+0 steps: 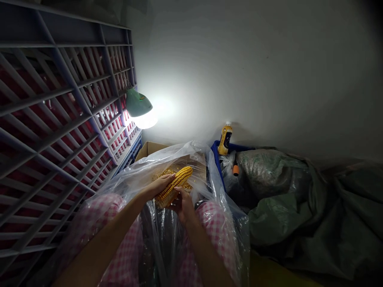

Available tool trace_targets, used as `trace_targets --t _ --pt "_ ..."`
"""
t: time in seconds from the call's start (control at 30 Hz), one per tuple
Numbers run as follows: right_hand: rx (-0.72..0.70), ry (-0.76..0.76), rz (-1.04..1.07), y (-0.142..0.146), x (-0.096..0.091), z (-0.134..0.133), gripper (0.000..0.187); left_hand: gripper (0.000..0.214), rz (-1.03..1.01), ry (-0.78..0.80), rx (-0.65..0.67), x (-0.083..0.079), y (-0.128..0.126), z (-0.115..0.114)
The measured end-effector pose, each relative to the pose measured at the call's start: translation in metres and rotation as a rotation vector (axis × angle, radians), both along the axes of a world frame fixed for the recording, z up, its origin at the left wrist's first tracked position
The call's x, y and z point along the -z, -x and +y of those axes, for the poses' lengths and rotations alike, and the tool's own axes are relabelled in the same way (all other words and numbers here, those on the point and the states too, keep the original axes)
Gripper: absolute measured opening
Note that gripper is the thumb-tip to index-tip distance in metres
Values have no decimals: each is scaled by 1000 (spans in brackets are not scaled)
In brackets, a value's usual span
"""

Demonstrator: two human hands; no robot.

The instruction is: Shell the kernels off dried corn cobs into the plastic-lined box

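Over clear plastic (128, 175), hands (160, 185) hold corn cob (178, 179).

A storage corner is indicated by a slatted plastic crate (74, 87) at the left, a cardboard box (156, 147), and a blue bin (216, 154), a filled sack (266, 169) and heaped green sheeting (350, 223) at the right. The space is bounded by a plain wall (239, 71) and is lit by a hanging bulb lamp (139, 103).
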State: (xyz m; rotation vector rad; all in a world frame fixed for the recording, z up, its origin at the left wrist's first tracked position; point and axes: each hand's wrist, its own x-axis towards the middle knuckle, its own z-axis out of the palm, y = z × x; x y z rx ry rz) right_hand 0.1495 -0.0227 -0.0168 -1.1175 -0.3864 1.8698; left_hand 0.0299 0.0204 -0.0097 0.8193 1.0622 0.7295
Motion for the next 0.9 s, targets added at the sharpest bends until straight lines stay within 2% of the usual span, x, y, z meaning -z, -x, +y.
trace_targets --t 0.27,0.43,0.5,0.6,0.73,0.8,0.9 --pt "23 -32 -67 1 0 -3 24 51 20 -103 1 10 2 4" --pt "21 -51 -7 -1 -6 -4 18 50 3 -72 -11 3 2 3" --pt "17 -28 29 -2 -8 -3 22 51 5 -77 -21 0 1 1" --pt "28 -34 -23 -1 -8 -2 28 52 23 -99 -26 -4 -2 0" --pt "39 -73 -100 -1 -8 -4 22 54 43 -85 -27 -8 -2 0" --pt "39 -67 -89 -2 -9 -4 19 55 54 -88 -25 -8 -1 1" --pt "37 -63 -35 -4 -10 -3 26 56 77 -146 -43 -6 -1 1"
